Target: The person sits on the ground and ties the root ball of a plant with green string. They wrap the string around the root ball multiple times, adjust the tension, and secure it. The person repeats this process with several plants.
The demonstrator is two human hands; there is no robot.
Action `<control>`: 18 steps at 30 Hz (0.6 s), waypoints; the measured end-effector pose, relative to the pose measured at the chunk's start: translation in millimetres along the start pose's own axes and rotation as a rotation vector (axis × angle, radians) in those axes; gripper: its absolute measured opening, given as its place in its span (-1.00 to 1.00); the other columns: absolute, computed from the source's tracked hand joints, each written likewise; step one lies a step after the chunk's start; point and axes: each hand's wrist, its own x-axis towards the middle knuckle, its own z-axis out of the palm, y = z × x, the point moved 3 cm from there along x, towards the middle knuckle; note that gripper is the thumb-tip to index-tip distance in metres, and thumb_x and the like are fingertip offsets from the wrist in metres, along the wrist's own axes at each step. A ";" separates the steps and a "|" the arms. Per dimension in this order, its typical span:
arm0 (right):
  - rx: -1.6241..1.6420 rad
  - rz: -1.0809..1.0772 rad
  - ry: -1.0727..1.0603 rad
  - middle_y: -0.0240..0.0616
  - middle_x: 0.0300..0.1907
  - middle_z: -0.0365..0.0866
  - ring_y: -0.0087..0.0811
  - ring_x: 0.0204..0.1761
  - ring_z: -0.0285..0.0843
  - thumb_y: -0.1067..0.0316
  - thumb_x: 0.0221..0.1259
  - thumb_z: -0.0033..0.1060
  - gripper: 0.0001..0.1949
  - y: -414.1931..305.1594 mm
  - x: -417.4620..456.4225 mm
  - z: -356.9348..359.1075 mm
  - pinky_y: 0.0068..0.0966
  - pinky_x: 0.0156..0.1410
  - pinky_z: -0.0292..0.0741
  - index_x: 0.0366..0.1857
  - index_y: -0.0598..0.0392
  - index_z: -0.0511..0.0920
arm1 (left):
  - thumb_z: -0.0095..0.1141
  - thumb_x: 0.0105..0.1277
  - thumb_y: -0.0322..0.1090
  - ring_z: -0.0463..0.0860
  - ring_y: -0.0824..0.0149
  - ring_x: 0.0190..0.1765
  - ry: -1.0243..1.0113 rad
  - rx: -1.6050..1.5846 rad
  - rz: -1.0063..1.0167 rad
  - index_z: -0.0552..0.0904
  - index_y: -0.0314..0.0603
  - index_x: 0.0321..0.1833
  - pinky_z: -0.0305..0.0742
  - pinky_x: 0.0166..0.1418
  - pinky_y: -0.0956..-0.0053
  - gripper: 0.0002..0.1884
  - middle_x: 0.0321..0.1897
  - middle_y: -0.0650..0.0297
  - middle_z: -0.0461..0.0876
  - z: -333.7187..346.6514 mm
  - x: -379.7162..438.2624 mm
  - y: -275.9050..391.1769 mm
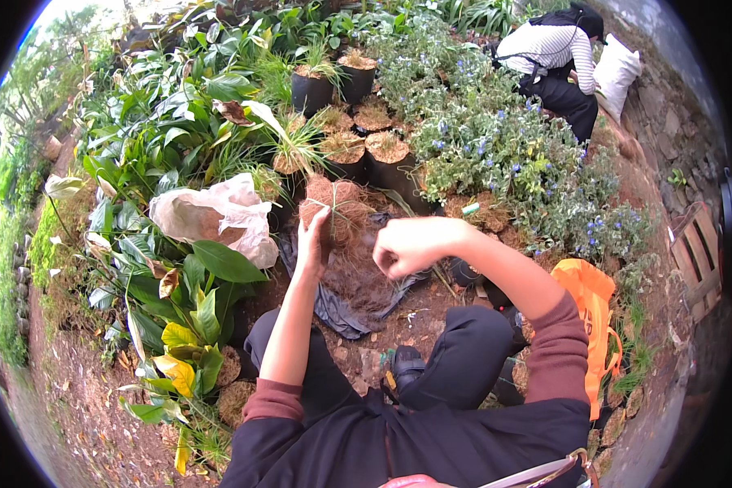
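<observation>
A ball of brown coconut fibre (pixel 343 213), bound with pale green string that crosses on its face, rests against my left hand (pixel 315 241), which grips its lower left side. Grass-like leaves rise behind the ball. My right hand (pixel 409 245) is curled in the air to the right of the ball; whether a strand of string lies between its fingers cannot be told. Below both hands, loose coconut fibre (pixel 363 293) is heaped on a dark plastic sheet (pixel 340 314) on the ground.
Black pots (pixel 312 94) of grassy plants stand ahead. A crumpled whitish plastic bag (pixel 213 213) lies on leafy plants at left. Blue-flowered plants (pixel 494 140) and an orange bag (pixel 585 317) are at right. Another person (pixel 549 61) bends beside a white sack (pixel 617 76) at upper right.
</observation>
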 end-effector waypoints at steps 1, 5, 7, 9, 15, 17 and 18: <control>-0.032 -0.018 0.069 -0.13 -0.48 0.61 -0.21 -0.39 0.58 0.32 -0.09 0.17 -0.83 3.6 9.0 -2.9 -0.36 -0.23 0.47 -0.45 0.17 0.61 | 0.21 0.17 -0.24 0.51 0.34 0.04 -0.004 -0.013 0.003 0.42 -0.14 0.13 0.42 0.11 0.38 -0.53 -0.01 0.24 0.52 -2.6 -0.6 -0.9; -0.024 -0.062 0.218 -0.16 -0.52 0.60 -0.24 -0.40 0.59 0.31 -0.10 0.17 -0.84 7.7 28.8 -19.7 -0.37 -0.23 0.48 -0.46 0.15 0.61 | 0.20 0.17 -0.26 0.47 0.34 0.10 -0.019 -0.031 -0.020 0.38 -0.14 0.17 0.37 0.18 0.35 -0.50 0.03 0.24 0.49 -4.2 -2.4 -4.3; -0.050 -0.049 0.269 -0.14 -0.54 0.59 -0.22 -0.43 0.58 0.31 -0.09 0.16 -0.84 13.1 35.3 -20.9 -0.36 -0.25 0.47 -0.45 0.14 0.61 | 0.20 0.17 -0.27 0.47 0.33 0.11 -0.049 0.001 -0.028 0.35 -0.15 0.19 0.36 0.19 0.34 -0.47 0.05 0.23 0.48 -1.9 -4.2 -4.8; -0.077 -0.031 0.328 -0.13 -0.54 0.58 -0.21 -0.44 0.57 0.31 -0.08 0.15 -0.84 15.9 39.4 -22.5 -0.35 -0.26 0.47 -0.46 0.13 0.60 | 0.20 0.17 -0.29 0.46 0.31 0.12 -0.100 0.050 -0.018 0.31 -0.15 0.22 0.36 0.20 0.34 -0.44 0.07 0.23 0.46 -1.0 -4.9 -4.8; -0.058 -0.046 0.574 -0.13 -0.59 0.52 -0.18 -0.48 0.53 0.28 -0.04 0.17 -0.82 20.3 43.1 -27.9 -0.34 -0.30 0.45 -0.44 0.17 0.57 | 0.33 0.01 -0.41 0.44 0.32 0.16 -0.207 0.069 0.021 0.25 -0.20 0.26 0.32 0.26 0.37 -0.27 0.11 0.22 0.44 -2.9 -2.5 -5.6; -0.038 -0.044 0.629 -0.14 -0.62 0.48 -0.20 -0.52 0.50 0.26 -0.04 0.19 -0.80 24.1 45.5 -27.7 -0.35 -0.32 0.42 -0.43 0.18 0.57 | 0.36 -0.02 -0.40 0.44 0.33 0.17 -0.247 0.079 0.039 0.24 -0.20 0.27 0.31 0.27 0.38 -0.24 0.11 0.22 0.44 -0.1 -3.2 -5.6; -0.018 -0.042 0.654 -0.15 -0.64 0.45 -0.22 -0.54 0.48 0.25 -0.04 0.20 -0.79 24.8 47.4 -26.8 -0.36 -0.34 0.41 -0.43 0.19 0.57 | 0.40 -0.07 -0.40 0.44 0.33 0.16 -0.223 0.109 0.043 0.24 -0.20 0.27 0.31 0.27 0.38 -0.19 0.12 0.21 0.44 -0.1 -4.1 -5.9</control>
